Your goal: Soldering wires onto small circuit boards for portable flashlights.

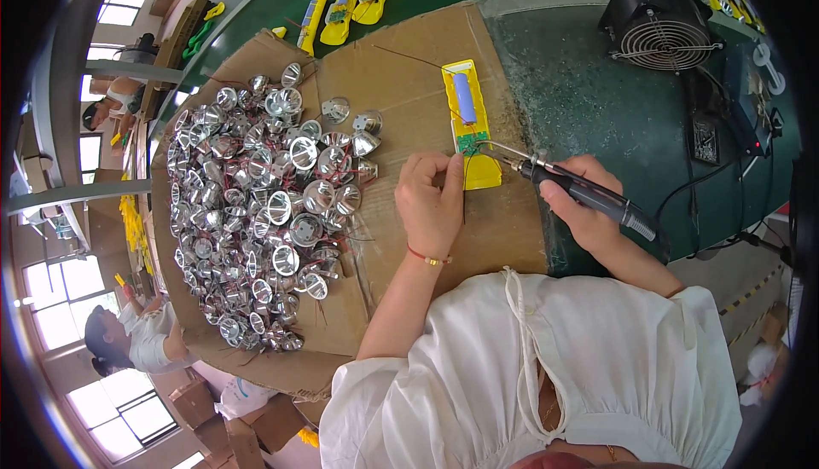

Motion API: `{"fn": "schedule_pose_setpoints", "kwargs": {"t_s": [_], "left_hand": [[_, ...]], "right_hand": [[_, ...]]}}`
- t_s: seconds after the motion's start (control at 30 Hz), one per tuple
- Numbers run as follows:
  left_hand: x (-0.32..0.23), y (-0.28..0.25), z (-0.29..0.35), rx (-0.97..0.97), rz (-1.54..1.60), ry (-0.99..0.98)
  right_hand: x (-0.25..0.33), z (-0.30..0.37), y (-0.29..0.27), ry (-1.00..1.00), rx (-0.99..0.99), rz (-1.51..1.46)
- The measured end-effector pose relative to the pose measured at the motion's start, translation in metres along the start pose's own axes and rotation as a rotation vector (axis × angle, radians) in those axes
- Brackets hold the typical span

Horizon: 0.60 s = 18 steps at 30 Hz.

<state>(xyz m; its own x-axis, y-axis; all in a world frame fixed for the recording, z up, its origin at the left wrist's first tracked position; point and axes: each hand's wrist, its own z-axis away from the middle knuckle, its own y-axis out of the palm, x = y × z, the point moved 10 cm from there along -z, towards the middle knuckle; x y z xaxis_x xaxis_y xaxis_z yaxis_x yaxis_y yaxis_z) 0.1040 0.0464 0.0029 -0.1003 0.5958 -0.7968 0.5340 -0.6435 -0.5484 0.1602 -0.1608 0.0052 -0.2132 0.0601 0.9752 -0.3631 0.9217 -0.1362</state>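
Note:
A yellow plastic housing [482, 173] lies on the cardboard in front of me, with a blue cylindrical battery [463, 98] and a small green circuit board [471, 142] in it. My right hand [584, 200] is closed around a soldering iron [597, 198] whose thin metal tube and tip reach the board. Beside the board's left edge, my left hand [431, 192] has thumb and forefinger pinched together; a thin dark wire runs down by the fingertips, and what they grip is too small to make out. Another wire stretches from the housing's top toward the upper left.
Silver reflector cups [279, 207] with red wires form a big heap on the cardboard [401, 68] at left. More yellow housings [341, 10] line the green bench's far side. A black fan [657, 30] and a soldering station [746, 115] with cables stand right. Two people work at far left.

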Motion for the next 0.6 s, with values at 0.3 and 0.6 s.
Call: {"fn": "schedule_pose_setpoints", "kwargs": {"t_s": [0.3, 0.6], "left_hand": [[-0.001, 0.003, -0.002, -0.022, -0.081, 0.01], [-0.002, 0.003, -0.002, -0.041, -0.069, 0.022]], "right_hand": [[-0.013, -0.003, 0.002, 0.063, -0.074, -0.079], [-0.003, -0.01, 0.007, -0.005, -0.048, -0.043]]}}
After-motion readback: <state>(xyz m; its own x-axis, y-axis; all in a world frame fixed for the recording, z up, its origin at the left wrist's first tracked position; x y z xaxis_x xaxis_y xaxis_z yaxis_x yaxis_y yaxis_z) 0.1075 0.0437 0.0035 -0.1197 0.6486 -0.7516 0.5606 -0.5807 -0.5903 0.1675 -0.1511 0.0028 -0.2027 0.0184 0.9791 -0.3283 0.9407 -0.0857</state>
